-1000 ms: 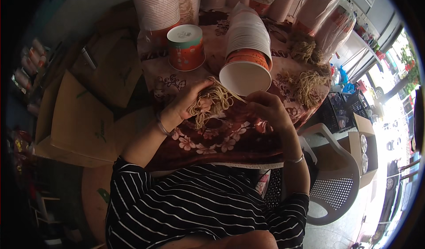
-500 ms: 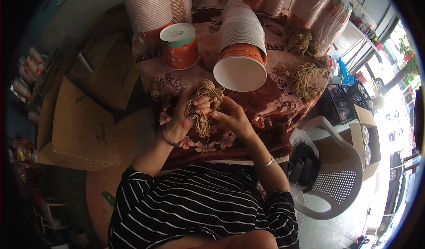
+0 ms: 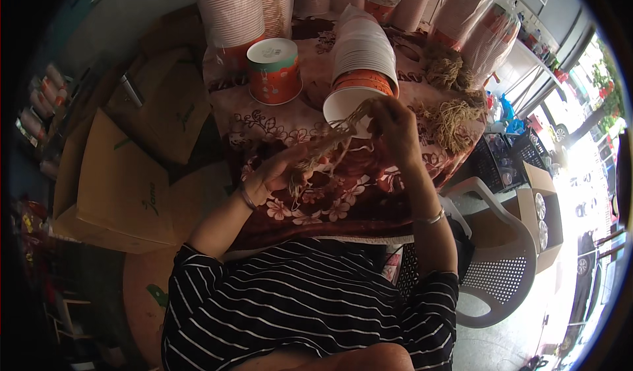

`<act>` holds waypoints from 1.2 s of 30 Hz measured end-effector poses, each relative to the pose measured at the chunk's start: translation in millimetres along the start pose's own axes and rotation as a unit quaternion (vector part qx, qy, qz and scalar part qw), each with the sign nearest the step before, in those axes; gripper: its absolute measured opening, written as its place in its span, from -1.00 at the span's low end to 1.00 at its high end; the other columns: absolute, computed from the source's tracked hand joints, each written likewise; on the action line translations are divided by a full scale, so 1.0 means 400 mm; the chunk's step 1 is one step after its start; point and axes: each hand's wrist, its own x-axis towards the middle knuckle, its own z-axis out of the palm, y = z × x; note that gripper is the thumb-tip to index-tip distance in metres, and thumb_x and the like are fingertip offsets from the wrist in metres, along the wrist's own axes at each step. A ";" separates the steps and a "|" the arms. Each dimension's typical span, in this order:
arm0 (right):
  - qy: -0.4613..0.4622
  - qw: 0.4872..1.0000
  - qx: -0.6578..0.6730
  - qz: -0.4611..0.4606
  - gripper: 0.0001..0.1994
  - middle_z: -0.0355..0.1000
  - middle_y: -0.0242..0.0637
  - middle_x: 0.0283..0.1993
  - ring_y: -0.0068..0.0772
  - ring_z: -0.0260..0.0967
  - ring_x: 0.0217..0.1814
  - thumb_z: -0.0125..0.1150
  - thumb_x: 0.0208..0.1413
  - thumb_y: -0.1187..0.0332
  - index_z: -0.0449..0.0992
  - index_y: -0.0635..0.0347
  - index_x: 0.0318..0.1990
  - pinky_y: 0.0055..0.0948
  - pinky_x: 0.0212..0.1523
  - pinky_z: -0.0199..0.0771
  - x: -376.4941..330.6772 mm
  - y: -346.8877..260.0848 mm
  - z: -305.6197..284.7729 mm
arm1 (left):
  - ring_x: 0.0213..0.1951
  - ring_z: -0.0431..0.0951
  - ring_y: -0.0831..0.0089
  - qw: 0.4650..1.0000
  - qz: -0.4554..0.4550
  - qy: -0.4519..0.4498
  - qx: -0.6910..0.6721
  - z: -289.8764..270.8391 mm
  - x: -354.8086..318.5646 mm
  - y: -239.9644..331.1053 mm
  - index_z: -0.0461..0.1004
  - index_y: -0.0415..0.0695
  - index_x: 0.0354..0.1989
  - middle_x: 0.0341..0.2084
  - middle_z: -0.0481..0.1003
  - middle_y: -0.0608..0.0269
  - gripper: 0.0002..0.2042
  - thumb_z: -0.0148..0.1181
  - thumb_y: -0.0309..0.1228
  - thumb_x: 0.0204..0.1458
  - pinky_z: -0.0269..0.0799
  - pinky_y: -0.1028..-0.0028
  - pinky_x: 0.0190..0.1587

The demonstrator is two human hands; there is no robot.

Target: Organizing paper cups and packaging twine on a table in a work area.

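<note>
A loose bundle of thin tan strands, like string or dried noodles, stretches between my hands above the table's near half. My right hand is raised and pinches the bundle's upper end, in front of a tipped cup's mouth. My left hand grips the lower part, its fingers partly covered by strands and blurred. Beyond them lies a stack of large paper cups in plastic, its white open end toward me. Left of it stands an orange and green paper cup, upside down.
Two more tan strand bundles lie at the table's right. Tall wrapped cup stacks line the back. A patterned red cloth covers the table. Cardboard boxes stand at left; a grey plastic chair and dark crates at right.
My right hand has moved up and to the right, drawing strands out of the gathered bundle. The left hand has loosened from its fist and stays nearly in place.
</note>
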 end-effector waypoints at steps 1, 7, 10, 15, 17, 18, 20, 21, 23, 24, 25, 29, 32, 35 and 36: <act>0.000 1.000 -0.001 -0.002 -0.81 0.41 -0.44 -0.46 -0.69 0.33 -0.56 0.02 0.26 0.35 0.47 0.30 -0.19 -0.65 -0.57 0.35 0.005 -0.011 -0.006 | -0.54 0.41 0.62 0.999 -0.007 -0.016 0.030 0.009 -0.001 -0.002 0.32 -0.10 0.13 -0.34 0.50 0.26 -0.61 0.05 -0.19 0.20 0.41 0.61 -0.51; 0.018 1.000 0.004 -0.019 -0.80 0.43 -0.39 -0.48 -0.65 0.33 -0.59 -0.01 0.27 0.35 0.46 0.31 -0.16 -0.63 -0.59 0.35 0.018 -0.070 -0.033 | -0.51 0.39 0.64 0.998 -0.015 0.035 0.040 -0.098 0.003 -0.043 0.37 -0.11 0.00 -0.37 0.48 0.32 -0.77 0.04 -0.38 0.20 0.32 0.64 -0.52; 0.033 0.999 0.004 -0.032 -0.80 0.41 -0.40 -0.50 -0.65 0.32 -0.60 -0.01 0.28 0.33 0.46 0.30 -0.17 -0.64 -0.60 0.31 0.014 -0.098 -0.049 | -0.51 0.37 0.64 0.999 0.010 0.047 0.024 -0.103 0.002 -0.053 0.39 -0.12 -0.05 -0.41 0.46 0.34 -0.82 0.01 -0.41 0.21 0.31 0.63 -0.48; 0.072 0.995 -0.018 -0.067 -0.79 0.37 -0.44 -0.53 -0.70 0.23 -0.59 0.00 0.27 0.33 0.48 0.30 -0.15 -0.65 -0.60 0.25 0.021 -0.153 -0.069 | -0.49 0.36 0.62 0.998 0.038 0.044 -0.008 -0.144 -0.005 -0.075 0.42 -0.15 -0.10 -0.42 0.44 0.36 -0.84 0.00 -0.41 0.22 0.35 0.58 -0.36; 0.073 0.994 -0.020 -0.074 -0.79 0.37 -0.44 -0.52 -0.69 0.23 -0.59 0.00 0.27 0.34 0.48 0.31 -0.15 -0.64 -0.60 0.25 0.022 -0.169 -0.068 | -0.45 0.39 0.57 0.997 0.070 0.017 0.019 -0.150 -0.010 -0.085 0.43 -0.17 -0.09 -0.43 0.43 0.37 -0.83 0.02 -0.41 0.21 0.38 0.55 -0.25; 0.073 0.994 -0.022 -0.080 -0.79 0.38 -0.43 -0.52 -0.69 0.23 -0.59 0.00 0.27 0.34 0.48 0.32 -0.15 -0.64 -0.60 0.25 0.025 -0.175 -0.071 | -0.45 0.39 0.57 0.997 0.069 0.015 0.020 -0.142 -0.013 -0.086 0.43 -0.17 -0.09 -0.43 0.43 0.37 -0.83 0.02 -0.41 0.21 0.38 0.55 -0.25; 0.074 0.992 -0.030 -0.094 -0.79 0.38 -0.42 -0.51 -0.68 0.23 -0.60 0.00 0.27 0.35 0.47 0.32 -0.15 -0.63 -0.60 0.26 0.033 -0.188 -0.083 | -0.38 0.44 0.53 0.996 0.072 -0.004 0.043 -0.127 -0.024 -0.089 0.43 -0.20 -0.06 -0.41 0.45 0.37 -0.80 0.09 -0.45 0.16 0.39 0.52 -0.15; 0.070 0.991 -0.035 -0.105 -0.79 0.38 -0.42 -0.51 -0.67 0.23 -0.60 -0.01 0.27 0.35 0.47 0.32 -0.15 -0.63 -0.61 0.26 0.037 -0.193 -0.083 | -0.38 0.44 0.53 0.996 0.073 -0.003 0.043 -0.117 -0.036 -0.088 0.43 -0.20 -0.06 -0.41 0.45 0.37 -0.80 0.09 -0.45 0.16 0.39 0.52 -0.15; 0.073 0.989 -0.033 -0.123 -0.79 0.37 -0.41 -0.51 -0.67 0.23 -0.61 -0.01 0.27 0.35 0.47 0.33 -0.14 -0.64 -0.62 0.25 0.045 -0.212 -0.074 | -0.32 0.44 0.62 0.995 0.037 0.021 0.089 -0.098 -0.057 -0.083 0.47 -0.18 -0.12 -0.41 0.49 0.38 -0.80 0.19 -0.51 0.07 0.35 0.59 -0.21; 0.077 0.986 -0.031 -0.141 -0.78 0.37 -0.41 -0.51 -0.67 0.23 -0.62 -0.01 0.27 0.35 0.47 0.33 -0.14 -0.64 -0.63 0.24 0.047 -0.227 -0.070 | -0.32 0.44 0.62 0.995 0.038 0.021 0.089 -0.089 -0.063 -0.079 0.47 -0.18 -0.12 -0.41 0.49 0.38 -0.80 0.19 -0.51 0.07 0.35 0.59 -0.21; 0.077 0.986 -0.031 -0.142 -0.78 0.37 -0.41 -0.51 -0.67 0.23 -0.62 -0.01 0.27 0.35 0.47 0.33 -0.14 -0.64 -0.63 0.24 0.051 -0.242 -0.070 | -0.33 0.45 0.63 0.986 0.023 0.020 0.164 -0.080 -0.068 -0.076 0.48 -0.19 -0.15 -0.41 0.49 0.39 -0.82 0.19 -0.52 0.06 0.36 0.59 -0.20; 0.073 0.982 -0.013 -0.176 -0.75 0.37 -0.40 -0.50 -0.69 0.20 -0.66 -0.05 0.29 0.32 0.46 0.34 -0.11 -0.66 -0.67 0.17 0.050 -0.324 -0.060 | -0.36 0.47 0.65 0.847 0.008 -0.012 0.531 -0.067 -0.075 -0.073 0.52 -0.23 -0.22 -0.42 0.51 0.37 -0.88 0.19 -0.52 0.06 0.40 0.59 -0.21; 0.062 0.982 -0.054 -0.168 -0.75 0.36 -0.40 -0.51 -0.70 0.17 -0.69 -0.05 0.29 0.32 0.45 0.34 -0.10 -0.67 -0.70 0.14 0.043 -0.368 -0.061 | -0.36 0.49 0.65 0.832 0.016 0.015 0.554 -0.070 -0.078 -0.063 0.52 -0.25 -0.22 -0.41 0.53 0.35 -0.87 0.17 -0.52 0.07 0.41 0.61 -0.25; 0.045 0.984 -0.053 -0.161 -0.75 0.38 -0.40 -0.49 -0.71 0.16 -0.70 -0.05 0.28 0.32 0.45 0.33 -0.08 -0.69 -0.71 0.12 0.034 -0.391 -0.048 | -0.29 0.53 0.54 0.714 0.105 0.069 0.689 -0.081 -0.085 -0.023 0.53 -0.17 -0.15 -0.34 0.55 0.27 -0.81 0.14 -0.48 0.06 0.44 0.49 -0.21; 0.012 0.984 -0.067 -0.162 -0.76 0.40 -0.40 -0.48 -0.72 0.17 -0.69 -0.05 0.28 0.33 0.45 0.32 -0.08 -0.70 -0.71 0.13 0.031 -0.392 -0.052 | -0.25 0.55 0.47 0.625 0.168 0.061 0.760 -0.043 -0.084 0.007 0.53 -0.15 -0.13 -0.29 0.55 0.23 -0.79 0.13 -0.46 0.05 0.44 0.45 -0.20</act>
